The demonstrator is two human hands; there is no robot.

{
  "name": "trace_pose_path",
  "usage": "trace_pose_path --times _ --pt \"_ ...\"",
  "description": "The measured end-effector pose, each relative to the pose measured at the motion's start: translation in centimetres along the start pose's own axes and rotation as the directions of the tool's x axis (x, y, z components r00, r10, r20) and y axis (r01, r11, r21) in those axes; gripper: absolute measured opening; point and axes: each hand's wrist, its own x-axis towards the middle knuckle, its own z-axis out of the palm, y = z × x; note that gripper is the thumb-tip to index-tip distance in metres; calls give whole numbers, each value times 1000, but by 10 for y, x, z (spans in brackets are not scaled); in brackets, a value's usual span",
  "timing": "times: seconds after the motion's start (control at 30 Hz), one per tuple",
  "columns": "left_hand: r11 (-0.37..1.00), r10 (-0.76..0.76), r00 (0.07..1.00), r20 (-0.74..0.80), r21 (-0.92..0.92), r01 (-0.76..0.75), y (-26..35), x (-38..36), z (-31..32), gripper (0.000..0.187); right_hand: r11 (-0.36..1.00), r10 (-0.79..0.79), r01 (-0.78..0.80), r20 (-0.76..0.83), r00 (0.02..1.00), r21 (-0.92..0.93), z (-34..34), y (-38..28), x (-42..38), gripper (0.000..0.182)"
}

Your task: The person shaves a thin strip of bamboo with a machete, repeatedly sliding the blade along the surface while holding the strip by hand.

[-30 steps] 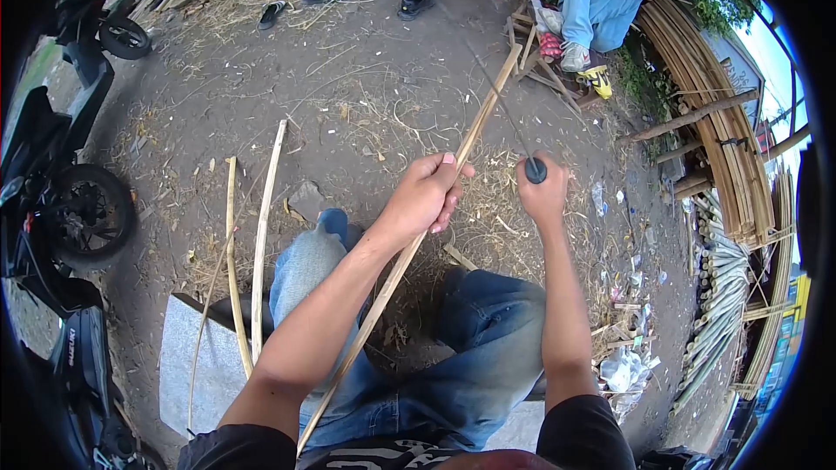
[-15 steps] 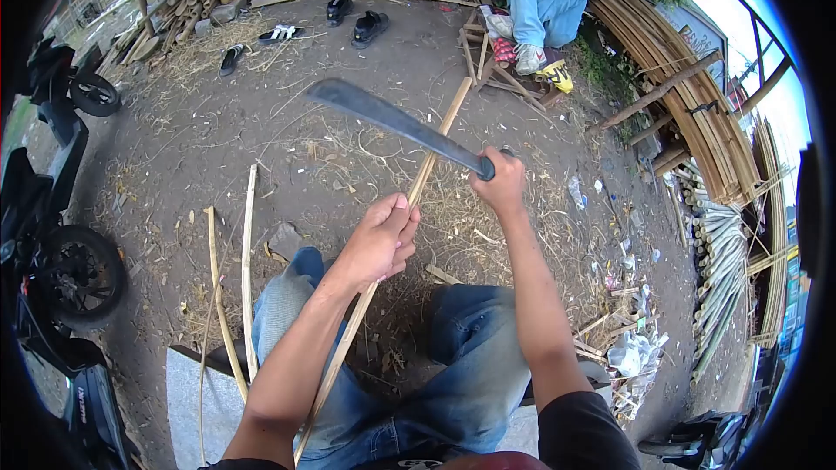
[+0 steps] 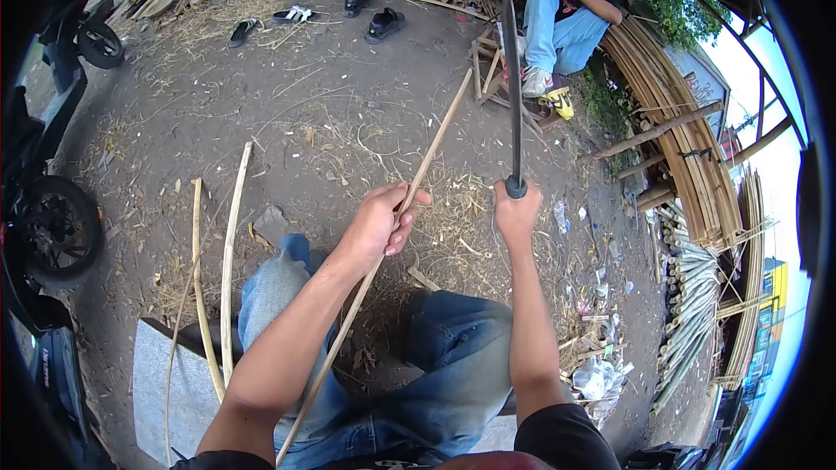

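My left hand is closed around a long, thin bamboo strip, which slants from beside my left leg up and away to the right. In my right hand is the dark handle of a machete, its long blade pointing up, away from me. The blade stands apart from the strip, to its right. Two more bamboo strips, a straight one and a curved one, lean by my left leg.
A seated person in light jeans is ahead at the right, near bundled bamboo slats and stacked poles. Motorbikes stand at the left. Shoes and shavings lie on the ground. A grey slab is beside me.
The machete has swung from lying across the strip to upright on its right. My left hand's fingers have shifted, and the strip has turned slightly. The view has moved a little.
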Motion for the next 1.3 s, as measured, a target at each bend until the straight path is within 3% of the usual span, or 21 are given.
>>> trace_pose_path --times 0.1,0.13,0.2,0.3,0.37,0.43,0.57,0.67,0.73,0.77,0.8,0.87,0.93,1.03,1.13,1.23,1.3 --pt "998 24 998 64 63 -28 2 -2 8 27 942 -330 317 143 933 112 -5 -24 -20 10" --pt "988 60 992 113 138 -75 3 -3 13 26 945 -320 306 142 937 113 -2 -26 -24 10" --pt "995 50 990 132 84 -62 -2 -4 17 25 768 -639 638 129 758 56 2 -36 -26 7" --pt "969 99 993 72 220 -112 -6 -4 14 26 768 -639 636 159 753 73 2 -39 -26 11" --pt "975 78 983 165 196 -110 -8 -5 15 25 754 -656 651 152 740 86 3 -38 -25 16" --pt "975 92 986 136 188 -117 -16 -7 19 25 671 -741 736 119 661 84 0 -43 -26 17" --pt "987 75 993 93 137 -87 -22 -8 21 27 633 -774 765 145 617 120 0 -49 -24 12" --pt "991 36 994 104 121 -49 -25 -5 17 29 667 -744 736 167 648 118 5 -37 -19 13" --pt "989 9 991 132 142 -28 -21 -4 16 30 696 -718 712 100 689 90 10 -19 -8 16" --pt "995 35 991 132 91 -47 -14 -6 16 29 762 -648 646 86 757 46 16 -4 -3 13" --pt "997 63 989 131 38 -69 -9 -6 17 29 763 -647 646 82 758 43 19 10 3 13" --pt "996 91 989 121 -3 -91 -7 0 19 25 918 -381 391 121 916 -63 23 29 13 13" --pt "997 -2 999 53 -76 6 -6 8 19 23 909 -379 399 153 912 -124 24 25 12 13" --pt "993 -5 1000 30 -115 9 -10 8 12 22 894 -311 358 201 929 -269 27 24 7 12" --pt "995 -15 999 33 -96 18 -18 -3 15 22 859 -444 465 140 885 -216 26 29 8 11" --pt "995 82 996 29 -62 -80 -14 -5 13 23 832 -507 526 147 850 -175 16 8 -9 10" --pt "999 20 1000 16 -42 -19 -11 -9 15 23 782 -594 614 171 786 -109 14 -6 -15 9"
